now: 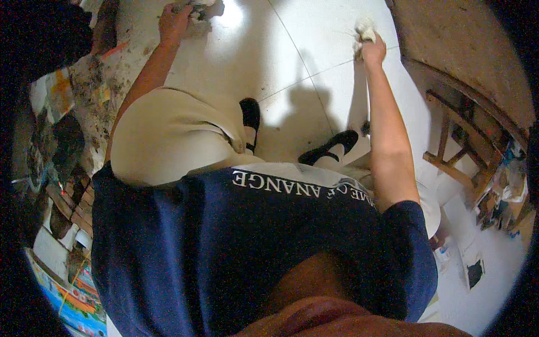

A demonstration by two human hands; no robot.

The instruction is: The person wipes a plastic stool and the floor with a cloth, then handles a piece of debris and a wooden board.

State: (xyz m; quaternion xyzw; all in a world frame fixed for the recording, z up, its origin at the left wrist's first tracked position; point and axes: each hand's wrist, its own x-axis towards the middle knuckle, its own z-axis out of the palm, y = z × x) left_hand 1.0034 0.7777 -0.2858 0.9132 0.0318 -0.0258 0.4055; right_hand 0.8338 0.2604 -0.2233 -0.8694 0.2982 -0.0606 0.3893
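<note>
My left hand [172, 21] is at the upper left, gripping a crumpled, soiled cloth [202, 12] low over the pale tiled floor [278, 54]. The top edge of the picture cuts off part of it. On the other side, my right hand [374, 51] is closed around a whitish bundle [365, 30], apparently a bunched rag, with thin stray strands at its side. Whether the bundle touches the floor I cannot tell. Between the hands lie bare tiles with dark joints and my shadow. Both my forearms reach forward past my bent knees.
My black shoes [330, 147] stand on the tiles, with dark specks near them. At right is a wooden frame [446, 139] with cluttered objects beside it. Leftward runs a heavily stained strip [90, 101] with scraps on it. A colourful printed sheet or box [80, 303] lies lower left.
</note>
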